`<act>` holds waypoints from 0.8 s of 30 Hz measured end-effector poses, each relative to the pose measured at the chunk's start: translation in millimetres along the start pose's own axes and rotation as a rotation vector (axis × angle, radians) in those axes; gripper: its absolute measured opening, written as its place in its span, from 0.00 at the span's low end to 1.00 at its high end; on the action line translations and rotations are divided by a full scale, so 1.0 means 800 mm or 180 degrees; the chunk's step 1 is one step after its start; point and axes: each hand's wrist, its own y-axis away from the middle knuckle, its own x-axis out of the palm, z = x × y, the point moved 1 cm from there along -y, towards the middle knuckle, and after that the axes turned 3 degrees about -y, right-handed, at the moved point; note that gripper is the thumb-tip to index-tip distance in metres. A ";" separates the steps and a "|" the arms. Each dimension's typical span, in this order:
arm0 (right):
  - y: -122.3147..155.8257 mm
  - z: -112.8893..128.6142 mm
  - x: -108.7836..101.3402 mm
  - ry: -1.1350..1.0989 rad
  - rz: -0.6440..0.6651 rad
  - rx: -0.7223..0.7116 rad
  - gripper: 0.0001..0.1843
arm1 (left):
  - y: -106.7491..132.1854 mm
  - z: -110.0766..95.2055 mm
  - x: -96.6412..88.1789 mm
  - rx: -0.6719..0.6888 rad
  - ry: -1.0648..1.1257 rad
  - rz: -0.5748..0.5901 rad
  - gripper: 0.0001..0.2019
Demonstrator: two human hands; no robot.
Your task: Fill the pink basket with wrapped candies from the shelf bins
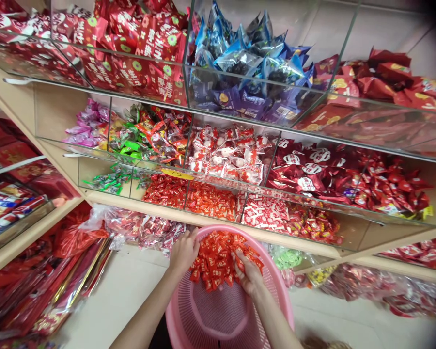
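A pink plastic basket (218, 315) sits low in front of me, tilted toward the shelf. A heap of small red and orange wrapped candies (218, 254) lies at its far rim. My left hand (183, 252) cups the left side of the heap with fingers curled. My right hand (249, 274) is curled into the right side, with candies in its fingers. Just above the basket, the lowest glass bin (192, 196) holds the same red candies.
Tiered glass-fronted bins hold red packets (138, 43), blue packets (250, 53), white-and-red sweets (228, 152), green sweets (131, 140) and dark red sweets (349, 174). Clear bags of candy (141, 228) lie under the wooden shelf. Red packaged goods (58, 276) are stacked at left.
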 end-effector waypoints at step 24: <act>0.064 0.055 -0.051 0.0025 0.0286 0.0020 0.12 | 0.001 -0.002 -0.003 -0.0007 -0.0013 -0.0004 0.22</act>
